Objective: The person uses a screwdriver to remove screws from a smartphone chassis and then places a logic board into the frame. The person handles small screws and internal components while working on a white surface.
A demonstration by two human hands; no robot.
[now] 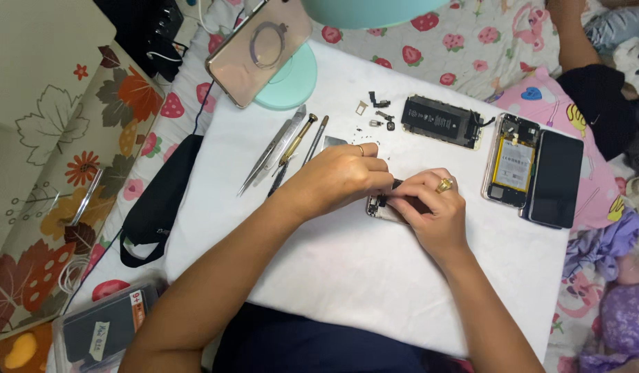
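- Left hand [336, 176] and right hand [430, 204] both pinch small phone part [383, 206]; grip steady, avoid bending.
- Tweezers [271, 152] at 10 o'clock, battery [440, 121] at 1 o'clock.

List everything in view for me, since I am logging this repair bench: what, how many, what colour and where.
White table: one, centre, on a strawberry-print sheet.
Opened phone: one, yellow battery showing, right side of table.
Black screen panel: one, beside the opened phone.
Black phone board: one, far side of table.
Small loose parts: several, dark, left of the board.
Tweezers and drivers: a few, metal, left of the hands.
Teal lamp base: one, far left corner, a phone leaning at it.
Black pouch: one, left of table.
Small phone part: one, between both hands.
Left hand: ringed, on the part.
Right hand: gold ring, on the part.
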